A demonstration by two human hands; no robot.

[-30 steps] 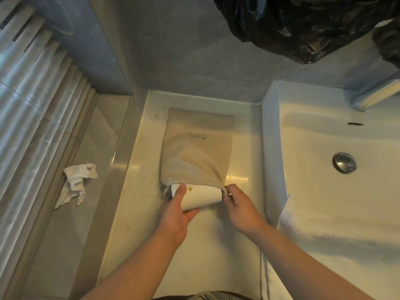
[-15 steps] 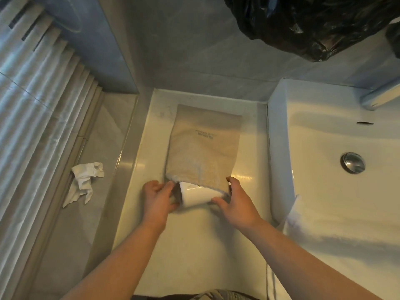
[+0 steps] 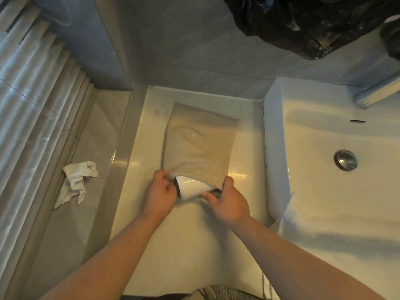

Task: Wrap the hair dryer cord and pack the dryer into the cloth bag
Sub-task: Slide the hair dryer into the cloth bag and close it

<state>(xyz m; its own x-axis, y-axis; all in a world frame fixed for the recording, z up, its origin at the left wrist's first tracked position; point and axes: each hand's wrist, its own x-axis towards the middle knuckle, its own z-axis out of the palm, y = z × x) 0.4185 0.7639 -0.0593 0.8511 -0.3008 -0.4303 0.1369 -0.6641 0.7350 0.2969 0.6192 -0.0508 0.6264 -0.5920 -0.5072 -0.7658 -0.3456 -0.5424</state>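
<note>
Both forearms point(image 3: 121, 241) are bare; a mottled grey garment point(image 3: 218, 292) shows below.

Dim, warm yellowish light fell from above, glare streaked the bench point(image 3: 236, 176), the sink point(image 3: 324, 191) glowed, and wide-angle distortion bent the edges.

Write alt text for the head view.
A person's left hand and right hand grip the mouth of a beige cloth bag on a counter, with a white hair dryer poking out. A sink sits right, a crumpled white cloth left.
</note>
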